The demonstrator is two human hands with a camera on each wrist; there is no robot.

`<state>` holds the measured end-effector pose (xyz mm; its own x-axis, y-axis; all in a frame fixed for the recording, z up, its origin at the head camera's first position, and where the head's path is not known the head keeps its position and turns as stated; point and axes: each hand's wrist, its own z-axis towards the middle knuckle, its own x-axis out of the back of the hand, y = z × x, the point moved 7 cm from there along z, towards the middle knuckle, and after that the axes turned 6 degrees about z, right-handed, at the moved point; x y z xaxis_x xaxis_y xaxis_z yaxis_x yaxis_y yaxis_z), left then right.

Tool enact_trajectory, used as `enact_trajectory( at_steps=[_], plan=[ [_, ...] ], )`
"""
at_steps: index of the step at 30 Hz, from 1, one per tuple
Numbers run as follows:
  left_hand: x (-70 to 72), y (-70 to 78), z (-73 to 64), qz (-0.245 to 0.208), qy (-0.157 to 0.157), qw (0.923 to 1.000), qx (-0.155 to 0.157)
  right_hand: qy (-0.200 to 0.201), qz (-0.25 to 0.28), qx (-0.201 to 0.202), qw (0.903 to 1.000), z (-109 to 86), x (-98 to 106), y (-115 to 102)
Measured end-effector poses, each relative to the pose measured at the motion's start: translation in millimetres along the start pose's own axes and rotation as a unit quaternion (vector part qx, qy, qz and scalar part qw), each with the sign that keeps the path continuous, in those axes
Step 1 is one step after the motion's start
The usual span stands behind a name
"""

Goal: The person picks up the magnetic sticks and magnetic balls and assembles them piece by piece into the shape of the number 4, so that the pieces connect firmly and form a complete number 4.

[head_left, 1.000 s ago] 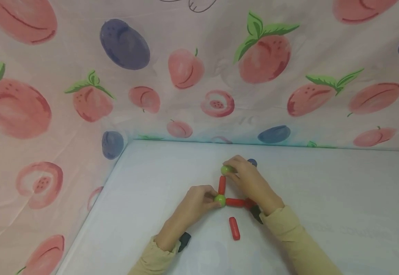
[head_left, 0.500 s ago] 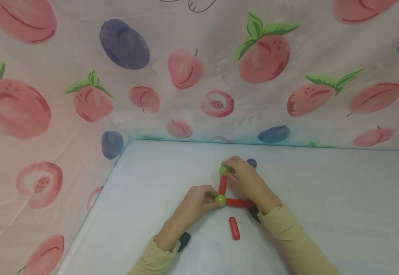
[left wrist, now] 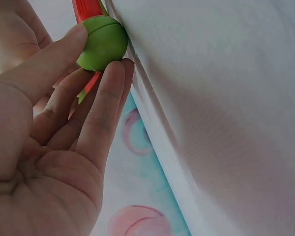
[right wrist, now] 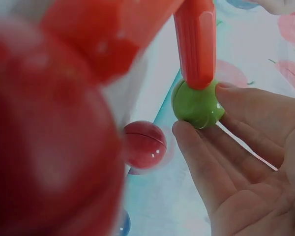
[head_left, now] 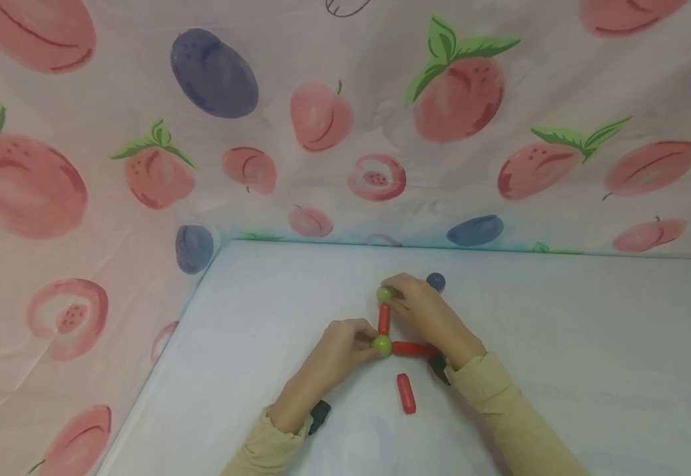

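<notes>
My left hand (head_left: 339, 347) pinches a green ball (left wrist: 104, 43) between thumb and fingers. Two red rods join that ball in the head view: an upper rod (head_left: 384, 318) pointing away and a side rod (head_left: 409, 348) running right. My right hand (head_left: 428, 314) pinches a second green ball (right wrist: 196, 104), which meets the upper rod's far end. Large and blurred in the right wrist view, a red ball (right wrist: 49, 137) stands at the side rod's other end, mostly covered by my right wrist in the head view.
A loose red rod (head_left: 406, 393) lies on the white table (head_left: 589, 330) nearer to me. Beyond my right hand sits a blue ball (head_left: 436, 281). Another red ball (right wrist: 145, 144) shows in the right wrist view. Fruit-print cloth (head_left: 321, 59) borders the table behind and left.
My right hand has shifted slightly left with its green ball, which now lines up over the upper rod's end. More of the blue ball shows. The left hand keeps its place.
</notes>
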<state>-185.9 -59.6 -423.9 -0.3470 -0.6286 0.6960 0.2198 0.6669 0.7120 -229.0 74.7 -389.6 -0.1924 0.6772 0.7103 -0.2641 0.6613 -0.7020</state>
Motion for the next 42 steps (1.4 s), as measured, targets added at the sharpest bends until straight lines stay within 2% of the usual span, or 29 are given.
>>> enact_trajectory(
  at_steps=[8,14,20,29,39,42],
  plan=[
    [-0.8,-0.8,0.6,0.004,-0.003,1.0000,-0.001,-0.011,-0.003,0.023,0.9997,0.3,-3,-2],
    [-0.9,-0.8,1.7,-0.002,-0.004,1.0000,-0.003,-0.021,0.003,0.026,0.9994,0.8,-5,-1],
    [-0.3,1.0,2.1,-0.005,-0.005,1.0000,-0.004,-0.022,-0.023,0.053,0.9981,-0.4,-4,-1],
    [-0.4,-0.3,1.8,0.000,-0.006,1.0000,-0.002,-0.014,-0.044,0.067,0.9967,-5.2,2,-1],
    [-0.9,-1.1,0.9,0.009,-0.001,1.0000,0.001,-0.011,-0.062,0.038,0.9973,-9.8,13,5],
    [-0.9,-1.1,1.2,0.013,0.000,0.9999,0.002,-0.005,-0.061,0.044,0.9972,-11.5,16,7]
  ],
)
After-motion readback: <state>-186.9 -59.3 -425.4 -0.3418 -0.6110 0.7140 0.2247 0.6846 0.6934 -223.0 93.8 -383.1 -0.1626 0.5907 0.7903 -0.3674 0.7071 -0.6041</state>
